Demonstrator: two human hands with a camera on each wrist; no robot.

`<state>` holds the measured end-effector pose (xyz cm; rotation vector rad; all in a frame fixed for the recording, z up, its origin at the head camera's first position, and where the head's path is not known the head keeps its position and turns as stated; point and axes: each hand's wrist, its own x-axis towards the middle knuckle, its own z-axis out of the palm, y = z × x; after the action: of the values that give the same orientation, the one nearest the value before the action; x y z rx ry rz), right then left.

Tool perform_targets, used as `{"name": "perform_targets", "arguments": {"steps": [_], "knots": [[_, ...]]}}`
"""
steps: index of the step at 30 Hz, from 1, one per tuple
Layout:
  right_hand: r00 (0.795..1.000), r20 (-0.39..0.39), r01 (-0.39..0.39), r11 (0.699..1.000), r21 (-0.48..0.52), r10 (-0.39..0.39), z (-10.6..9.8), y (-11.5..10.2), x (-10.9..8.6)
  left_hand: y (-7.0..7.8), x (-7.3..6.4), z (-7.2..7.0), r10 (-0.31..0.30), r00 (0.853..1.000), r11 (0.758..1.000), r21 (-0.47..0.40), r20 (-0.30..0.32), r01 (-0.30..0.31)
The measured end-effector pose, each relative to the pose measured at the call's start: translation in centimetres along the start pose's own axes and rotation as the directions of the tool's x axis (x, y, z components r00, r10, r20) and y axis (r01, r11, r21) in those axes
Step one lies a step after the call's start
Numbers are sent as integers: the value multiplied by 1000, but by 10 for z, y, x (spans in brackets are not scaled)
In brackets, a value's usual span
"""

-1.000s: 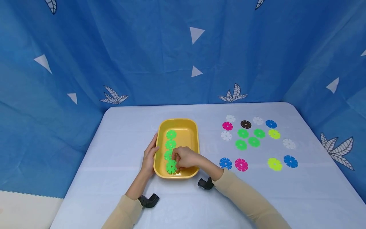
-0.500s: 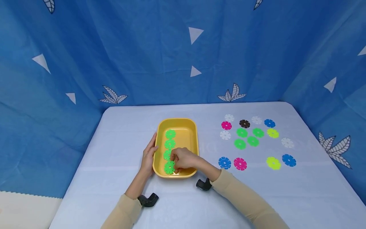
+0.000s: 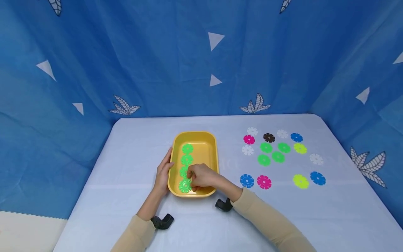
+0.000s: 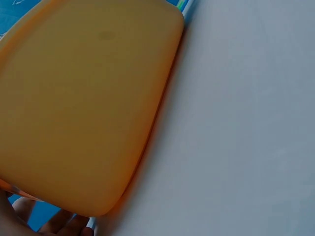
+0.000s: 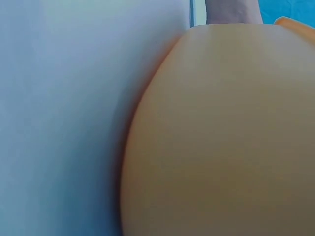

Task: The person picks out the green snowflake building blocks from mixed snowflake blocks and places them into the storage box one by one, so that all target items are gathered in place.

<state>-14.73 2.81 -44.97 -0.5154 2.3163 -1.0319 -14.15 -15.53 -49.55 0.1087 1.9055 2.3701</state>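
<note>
The left hand (image 3: 162,176) grips the left rim of the yellow tray (image 3: 206,152) on the white counter (image 3: 141,154), thumb over the edge. Inside the tray, the right hand (image 3: 202,175) bends its fingers down at the nearest green disc (image 3: 184,186) of a column of four; whether they pinch it, I cannot tell. Loose coloured discs (image 3: 278,156) lie to the right.

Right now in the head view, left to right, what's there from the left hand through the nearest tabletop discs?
Left hand, yellow tray, blue notched disc, pink notched disc, yellow notched disc, another blue notched disc
</note>
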Motion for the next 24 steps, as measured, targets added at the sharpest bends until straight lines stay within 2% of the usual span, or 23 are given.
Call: {"name": "perform_targets", "arguments": {"steps": [3,7,11,14,19,24], "knots": [[1000,-7,18,1000,-24,-18,0,0,0,0,1,0,2,1000,1000,10,-3,-2],[993,-66,92,995,-49,-95,-2,-2,-2,0,0,1,-10,1000,1000,30,-9,10],[970,-139,197,980,-34,-200,-10,-7,-10,1,0,1,-18,1000,999,34,-14,18],[954,-179,241,970,-21,-241,-19,-13,-22,1,-1,1,-21,1000,999,36,-22,22],[952,-211,234,972,33,-222,-35,-13,-53,1,-2,2,-33,999,999,20,-32,34],[962,-225,187,973,135,-154,-55,13,-81,2,-1,3,-37,999,999,23,-27,37]]}}
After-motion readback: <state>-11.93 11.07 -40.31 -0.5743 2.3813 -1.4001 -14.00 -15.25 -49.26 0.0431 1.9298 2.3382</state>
